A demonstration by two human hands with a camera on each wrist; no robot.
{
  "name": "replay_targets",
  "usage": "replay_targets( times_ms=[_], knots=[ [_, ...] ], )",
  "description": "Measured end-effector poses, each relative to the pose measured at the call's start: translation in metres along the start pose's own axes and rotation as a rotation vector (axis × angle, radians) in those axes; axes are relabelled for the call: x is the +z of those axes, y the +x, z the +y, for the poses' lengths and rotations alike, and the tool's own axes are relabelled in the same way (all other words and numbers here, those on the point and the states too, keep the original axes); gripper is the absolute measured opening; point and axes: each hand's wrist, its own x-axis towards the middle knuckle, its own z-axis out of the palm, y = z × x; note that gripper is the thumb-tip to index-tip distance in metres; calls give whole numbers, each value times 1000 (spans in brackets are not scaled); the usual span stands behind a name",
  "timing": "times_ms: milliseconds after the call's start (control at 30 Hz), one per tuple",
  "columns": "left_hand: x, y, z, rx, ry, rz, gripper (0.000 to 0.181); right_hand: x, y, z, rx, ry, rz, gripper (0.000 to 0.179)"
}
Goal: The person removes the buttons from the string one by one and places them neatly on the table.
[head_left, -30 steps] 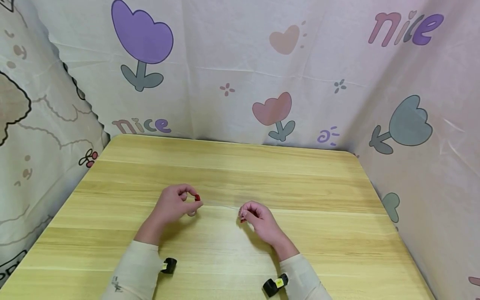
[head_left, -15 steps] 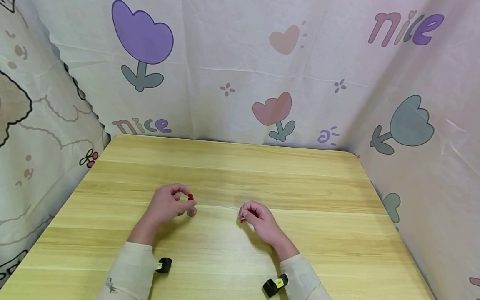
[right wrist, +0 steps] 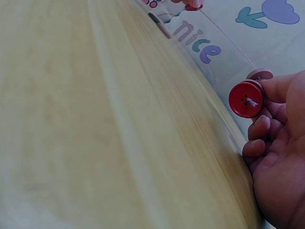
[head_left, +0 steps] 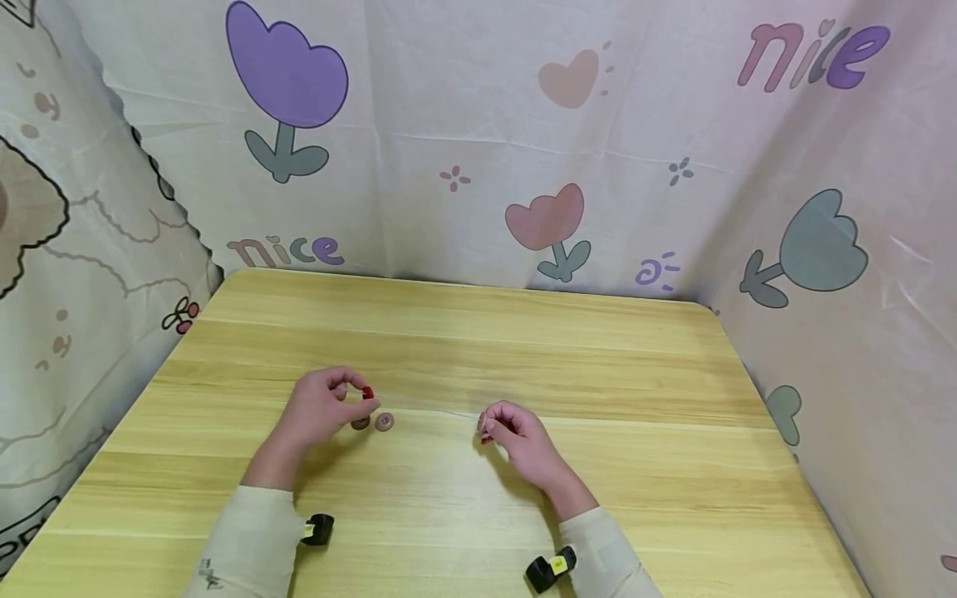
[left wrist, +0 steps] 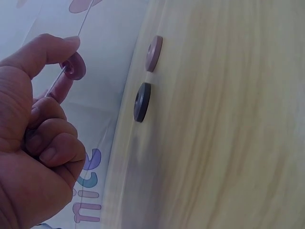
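My left hand (head_left: 317,409) pinches a red button (left wrist: 76,67) between thumb and index finger, its other fingers curled in. A thin white thread (head_left: 443,409) runs through this button and across to my right hand (head_left: 519,436). There, thumb and fingers pinch a red four-hole button (right wrist: 245,99) with a knotted thread end on its face. Pressed behind it is a pinkish button (right wrist: 260,74), partly hidden by the fingers. On the table below my left hand lie a pinkish-brown button (head_left: 385,422) and a dark button (head_left: 360,423), side by side and untouched.
The wooden table (head_left: 478,340) fills the space under both hands. A printed curtain (head_left: 434,100) hangs behind it and along both sides. Black wrist cameras (head_left: 320,529) sit on the sleeves near the front.
My left hand has drawn to the left with its red button, widening the gap between the hands. The two buttons on the table have come out from behind it. My right hand stays put.
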Motion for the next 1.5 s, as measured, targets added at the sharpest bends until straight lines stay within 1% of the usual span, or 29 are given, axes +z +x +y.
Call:
replay_targets(
  times_ms=[333, 600, 900, 1100, 1300, 1500],
  knots=[
    [-7, -3, -5, 9, 10, 9, 31, 0, 1, 1, -11, -2, -9, 18],
    [-14, -5, -13, -9, 32, 5, 32, 1, 1, 1, -16, -1, -11, 17],
    [-23, -7, -22, -12, 43, 33, 34, 0, 0, -1, -8, -9, -2, 17],
    [-28, -9, -29, -19, 78, 48, 33, 0, 1, 1, -2, 2, 0, 19],
    [-32, -11, -34, -27, 111, 52, 32, 0, 0, 0, -12, 1, -5, 18],
    [-37, -13, -39, -42, 124, 62, 33, 1, 1, 0, -6, 12, -4, 19]
  ],
)
